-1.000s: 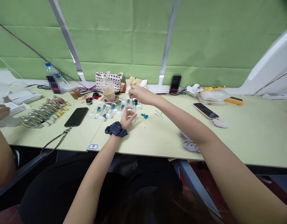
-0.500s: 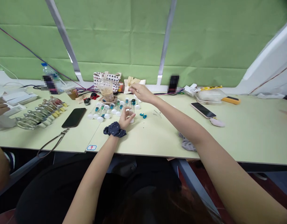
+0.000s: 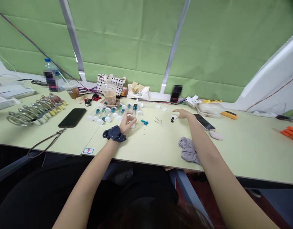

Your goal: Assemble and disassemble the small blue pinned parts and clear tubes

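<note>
My left hand (image 3: 127, 124) is curled around a clear tube with a white cap, partly hidden by the fingers. Just beyond it a dark teal piece (image 3: 135, 107) stands at the top of a thin stem; whether it belongs to the held tube I cannot tell. My right hand (image 3: 184, 113) is over the table to the right, fingers stretched leftward with nothing visible in them. Below its fingertips lies a small black-and-white piece (image 3: 173, 119). Small teal pieces (image 3: 144, 122) and thin metal pins (image 3: 158, 121) lie between the hands. Clear tubes with white caps (image 3: 107, 119) lie behind my left hand.
A drink cup (image 3: 109, 94) stands behind the tubes. On the left are a black phone (image 3: 72, 118) and a row of glass-like items (image 3: 33, 111). At right lie another phone (image 3: 204, 122), a grey cloth scrunchie (image 3: 188, 149) and an orange object (image 3: 290, 133).
My right hand has moved from above the tubes, near the paper bag, down and to the right by the black-and-white piece. My left hand stays around the tube. The view has shifted slightly.
</note>
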Demonstrator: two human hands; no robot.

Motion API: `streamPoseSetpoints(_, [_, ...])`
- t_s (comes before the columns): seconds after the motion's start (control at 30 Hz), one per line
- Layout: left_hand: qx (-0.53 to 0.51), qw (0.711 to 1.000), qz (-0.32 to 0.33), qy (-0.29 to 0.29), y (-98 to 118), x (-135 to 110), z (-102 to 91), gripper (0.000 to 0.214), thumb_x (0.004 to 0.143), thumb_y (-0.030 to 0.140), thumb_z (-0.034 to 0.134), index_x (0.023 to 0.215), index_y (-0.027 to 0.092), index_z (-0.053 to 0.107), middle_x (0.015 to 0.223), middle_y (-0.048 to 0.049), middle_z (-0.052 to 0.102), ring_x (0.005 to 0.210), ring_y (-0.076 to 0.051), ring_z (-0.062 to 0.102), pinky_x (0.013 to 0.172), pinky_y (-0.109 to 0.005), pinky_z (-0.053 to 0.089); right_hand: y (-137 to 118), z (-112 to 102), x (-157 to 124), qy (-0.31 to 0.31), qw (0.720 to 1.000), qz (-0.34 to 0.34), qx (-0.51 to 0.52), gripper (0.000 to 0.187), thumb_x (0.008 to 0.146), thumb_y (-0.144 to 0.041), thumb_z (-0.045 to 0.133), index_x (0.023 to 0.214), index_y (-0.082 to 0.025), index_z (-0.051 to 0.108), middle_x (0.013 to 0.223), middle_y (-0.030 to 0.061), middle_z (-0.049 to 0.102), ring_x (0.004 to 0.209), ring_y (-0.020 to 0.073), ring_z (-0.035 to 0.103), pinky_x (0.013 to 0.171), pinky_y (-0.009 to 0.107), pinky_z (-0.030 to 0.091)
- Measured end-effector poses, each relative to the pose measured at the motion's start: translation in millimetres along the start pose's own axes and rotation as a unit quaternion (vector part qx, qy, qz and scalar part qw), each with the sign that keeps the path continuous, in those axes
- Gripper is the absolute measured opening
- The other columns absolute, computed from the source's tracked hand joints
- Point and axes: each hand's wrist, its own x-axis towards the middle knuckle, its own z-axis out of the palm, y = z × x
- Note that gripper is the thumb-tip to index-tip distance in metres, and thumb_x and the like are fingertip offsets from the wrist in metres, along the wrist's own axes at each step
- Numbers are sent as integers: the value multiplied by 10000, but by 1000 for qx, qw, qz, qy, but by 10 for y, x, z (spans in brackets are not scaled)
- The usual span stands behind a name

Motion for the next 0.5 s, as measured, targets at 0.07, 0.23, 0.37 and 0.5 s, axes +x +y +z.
streamPoseSetpoints(0.07, [-1, 1000, -4, -2, 13, -7, 0, 529, 750, 411, 687, 1145, 207, 399, 804, 1, 604, 796, -150, 617, 663, -269, 446, 79, 78, -2, -41, 999, 8, -1, 329, 624, -234, 687, 950, -252, 726, 1027, 69, 648, 891, 252, 623, 843, 390, 484])
streamPoseSetpoints(0.23, [-2, 1000, -5, 0, 45, -22, 8, 520, 762, 423, 677, 1138, 208, 391, 799, 6, 610, 784, -140, 620, 669, -267, 445, 295, 276, 161, -125, 990, 67, -14, 334, 606, -93, 653, 923, -185, 700, 956, 98, 662, 885, 240, 611, 833, 329, 464])
streamPoseSetpoints(0.37, [1, 1000, -7, -6, 55, -33, 7, 519, 771, 431, 669, 1145, 203, 390, 813, -4, 619, 795, -143, 622, 671, -266, 442, 264, 314, 312, 4, 993, 114, -16, 330, 616, -148, 666, 945, -133, 636, 930, 139, 642, 901, 275, 586, 796, 361, 458])
streamPoseSetpoints(0.5, [10, 1000, -1, -8, 40, -36, -1, 537, 775, 438, 664, 1167, 199, 386, 823, -13, 631, 777, -147, 618, 648, -259, 435, -205, 260, 422, 99, 985, 73, 117, 345, 591, -227, 704, 906, -145, 589, 921, 100, 623, 847, 237, 580, 787, 372, 465])
